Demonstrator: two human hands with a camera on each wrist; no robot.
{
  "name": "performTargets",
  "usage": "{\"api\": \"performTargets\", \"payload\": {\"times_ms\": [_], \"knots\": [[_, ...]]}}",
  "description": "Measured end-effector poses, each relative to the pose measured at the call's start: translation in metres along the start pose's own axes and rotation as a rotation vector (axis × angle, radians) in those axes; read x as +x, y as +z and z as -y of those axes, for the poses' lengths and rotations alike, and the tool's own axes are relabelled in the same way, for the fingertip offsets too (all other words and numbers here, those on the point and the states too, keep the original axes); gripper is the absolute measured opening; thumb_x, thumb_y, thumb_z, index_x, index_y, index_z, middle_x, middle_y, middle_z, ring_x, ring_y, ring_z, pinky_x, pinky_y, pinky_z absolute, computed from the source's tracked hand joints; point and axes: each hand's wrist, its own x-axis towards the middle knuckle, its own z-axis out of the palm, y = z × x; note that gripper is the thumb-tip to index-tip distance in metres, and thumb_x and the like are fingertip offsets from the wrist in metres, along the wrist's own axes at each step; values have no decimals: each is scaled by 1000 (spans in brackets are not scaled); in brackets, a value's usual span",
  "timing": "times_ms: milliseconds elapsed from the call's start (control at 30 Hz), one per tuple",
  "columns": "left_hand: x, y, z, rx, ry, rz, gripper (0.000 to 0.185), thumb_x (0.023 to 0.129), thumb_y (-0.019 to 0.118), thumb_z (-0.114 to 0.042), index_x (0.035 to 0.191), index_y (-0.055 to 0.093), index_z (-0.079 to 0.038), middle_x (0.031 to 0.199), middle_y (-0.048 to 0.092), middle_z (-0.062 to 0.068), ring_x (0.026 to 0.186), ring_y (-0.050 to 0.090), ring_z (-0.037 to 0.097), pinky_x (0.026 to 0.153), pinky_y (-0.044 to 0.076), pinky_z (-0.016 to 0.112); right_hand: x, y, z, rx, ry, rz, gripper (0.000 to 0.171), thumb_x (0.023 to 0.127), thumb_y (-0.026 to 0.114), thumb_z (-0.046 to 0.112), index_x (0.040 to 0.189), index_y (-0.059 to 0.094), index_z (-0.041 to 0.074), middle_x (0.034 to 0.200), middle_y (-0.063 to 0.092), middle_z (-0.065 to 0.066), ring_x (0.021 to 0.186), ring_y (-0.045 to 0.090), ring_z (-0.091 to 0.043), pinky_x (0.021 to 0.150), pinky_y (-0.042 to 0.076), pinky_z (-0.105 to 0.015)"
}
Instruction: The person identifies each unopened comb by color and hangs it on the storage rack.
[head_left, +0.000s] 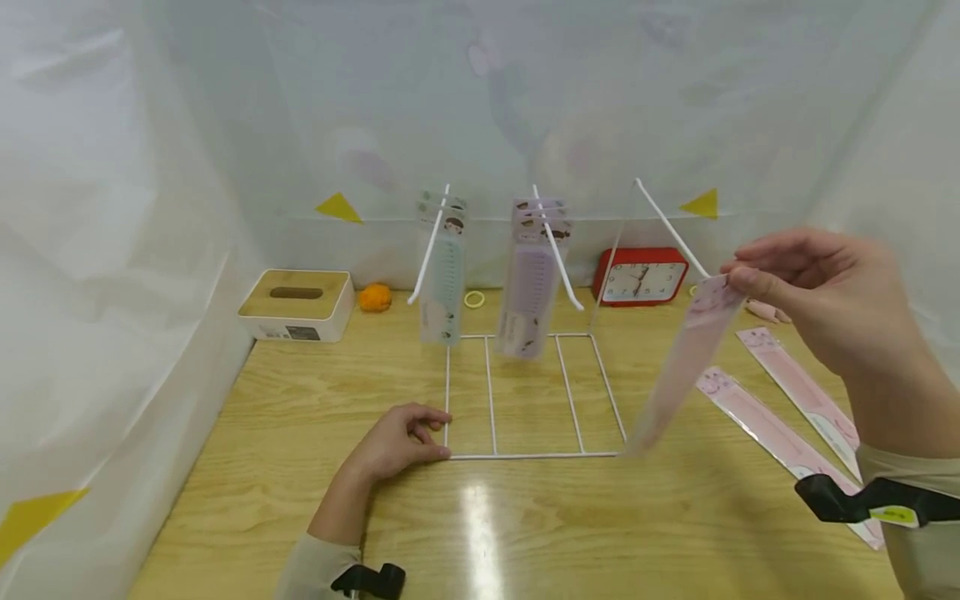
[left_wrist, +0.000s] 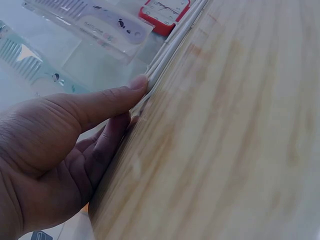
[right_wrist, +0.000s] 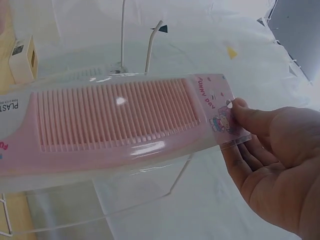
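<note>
A white wire rack (head_left: 536, 455) stands on the wooden table (head_left: 570, 533), with three slanted pegs rising from its base. The left peg carries a green packaged comb (head_left: 442, 287) and the middle peg purple packaged combs (head_left: 531, 292). The right peg (head_left: 667, 225) is bare. My right hand (head_left: 738, 279) pinches the top end of a pink packaged comb (head_left: 678, 375), which hangs beside the bare peg's tip. The right wrist view shows the thumb (right_wrist: 240, 112) on the pink comb's (right_wrist: 115, 120) card end. My left hand (head_left: 438, 433) grips the rack's front left corner, thumb (left_wrist: 107, 102) along the wire (left_wrist: 175, 35).
Two more pink packaged combs (head_left: 798, 392) lie on the table at the right. At the back stand a red clock (head_left: 641, 279), a wood-topped tissue box (head_left: 296, 304), an orange object (head_left: 375, 297) and a yellow ring (head_left: 474, 299). White sheeting encloses the table.
</note>
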Motion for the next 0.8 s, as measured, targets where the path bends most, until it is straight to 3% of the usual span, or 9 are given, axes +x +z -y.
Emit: {"api": "performTargets", "payload": {"times_ms": [167, 367, 533, 633, 800], "knots": [[-1, 1, 1, -6, 2, 10, 45, 79, 85, -13, 120, 70, -3, 107, 67, 14, 77, 62, 16, 70, 50, 24, -3, -2, 1, 12, 30, 30, 19, 84, 63, -23, 101, 66, -16, 88, 77, -9, 70, 72, -14, 59, 53, -17], [-1, 0, -1, 9, -4, -3, 43, 79, 85, -13, 119, 70, -4, 104, 68, 12, 77, 61, 16, 70, 49, 24, -3, -1, 4, 12, 19, 90, 21, 86, 59, -24, 105, 64, -18, 93, 78, -10, 81, 74, -14, 72, 56, -18], [-2, -2, -2, -1, 3, 4, 44, 80, 84, -11, 120, 69, -2, 105, 68, 13, 77, 62, 16, 73, 50, 24, 0, 4, 4, -7, 15, 69, 23, 84, 62, -24, 105, 65, -17, 90, 78, -10, 76, 73, -14, 66, 55, -17], [-3, -2, -2, -15, 7, 15, 45, 80, 84, -11, 122, 68, -1, 107, 68, 14, 77, 63, 17, 75, 51, 24, 2, 5, 3, -114, 67, 33, 25, 84, 67, -18, 108, 67, -12, 88, 78, -5, 71, 71, -11, 59, 52, -16], [-2, -1, -2, -11, 7, 16, 45, 81, 83, -11, 122, 68, -1, 107, 69, 14, 77, 63, 16, 77, 52, 25, 17, 2, -4, -374, 257, 25, 28, 90, 73, 6, 117, 69, 5, 91, 78, 9, 69, 63, -2, 51, 41, -23]]}}
